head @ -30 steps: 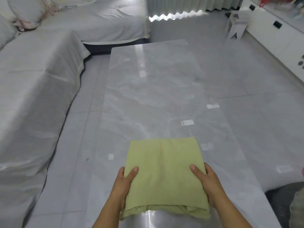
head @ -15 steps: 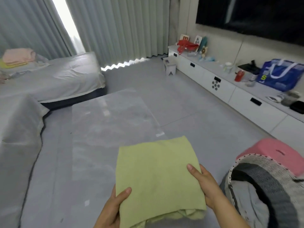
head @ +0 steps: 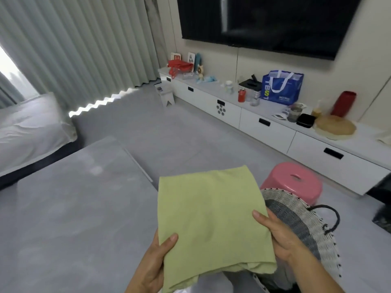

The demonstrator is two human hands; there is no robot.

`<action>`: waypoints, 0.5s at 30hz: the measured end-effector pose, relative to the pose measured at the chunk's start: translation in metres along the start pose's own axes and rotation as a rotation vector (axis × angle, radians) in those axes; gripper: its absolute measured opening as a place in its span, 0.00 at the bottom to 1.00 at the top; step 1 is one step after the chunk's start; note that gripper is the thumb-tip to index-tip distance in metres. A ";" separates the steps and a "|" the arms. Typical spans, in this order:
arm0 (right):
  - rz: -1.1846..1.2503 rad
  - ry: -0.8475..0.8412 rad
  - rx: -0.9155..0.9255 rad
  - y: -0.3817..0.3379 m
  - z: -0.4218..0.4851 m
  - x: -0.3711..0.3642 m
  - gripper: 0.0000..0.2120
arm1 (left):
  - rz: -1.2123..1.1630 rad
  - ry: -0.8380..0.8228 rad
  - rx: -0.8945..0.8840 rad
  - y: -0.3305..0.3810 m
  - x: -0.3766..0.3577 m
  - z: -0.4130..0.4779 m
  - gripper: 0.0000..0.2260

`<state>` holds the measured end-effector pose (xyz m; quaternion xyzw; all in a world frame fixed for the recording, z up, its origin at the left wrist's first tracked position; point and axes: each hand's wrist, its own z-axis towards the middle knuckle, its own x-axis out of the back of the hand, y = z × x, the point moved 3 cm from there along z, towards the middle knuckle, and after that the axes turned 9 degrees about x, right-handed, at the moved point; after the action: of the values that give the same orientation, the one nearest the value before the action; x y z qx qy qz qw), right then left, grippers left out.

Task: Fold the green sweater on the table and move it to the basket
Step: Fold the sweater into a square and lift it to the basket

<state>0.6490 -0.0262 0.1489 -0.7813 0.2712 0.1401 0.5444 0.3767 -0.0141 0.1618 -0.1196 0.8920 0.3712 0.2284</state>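
The green sweater [head: 209, 216] is folded into a flat rectangle and held in the air past the right edge of the grey table [head: 69, 208]. My left hand [head: 154, 265] grips its near left edge, thumb on top. My right hand [head: 277, 237] grips its right edge, thumb on top. The woven black-and-white basket [head: 300, 218] with a dark handle stands on the floor at lower right; the sweater's right side overlaps its near rim. The basket's inside is mostly hidden.
A pink stool [head: 294, 185] stands just behind the basket. A long white cabinet [head: 264, 125] with a blue bag [head: 281, 87] and clutter runs along the right wall under a TV. A covered sofa [head: 27, 127] sits at left, with grey floor between.
Both hands lifted the folded sweater off the table and carried it right. My view swung from the table to the basket, which now lies partly under the sweater.
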 end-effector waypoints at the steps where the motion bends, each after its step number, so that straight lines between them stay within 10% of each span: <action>1: -0.009 0.016 -0.008 -0.009 0.005 0.018 0.37 | 0.013 -0.001 0.011 -0.006 -0.016 0.014 0.22; 9: -0.099 0.239 -0.032 -0.063 0.049 0.206 0.18 | 0.064 -0.025 0.233 -0.098 -0.147 0.147 0.15; 15: -0.190 0.324 -0.151 -0.046 0.087 0.312 0.20 | 0.158 0.076 0.367 -0.187 -0.161 0.247 0.40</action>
<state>0.9355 -0.0181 -0.0080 -0.8544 0.2689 -0.0196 0.4443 0.6669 0.0399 -0.0251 -0.0197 0.9593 0.2143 0.1828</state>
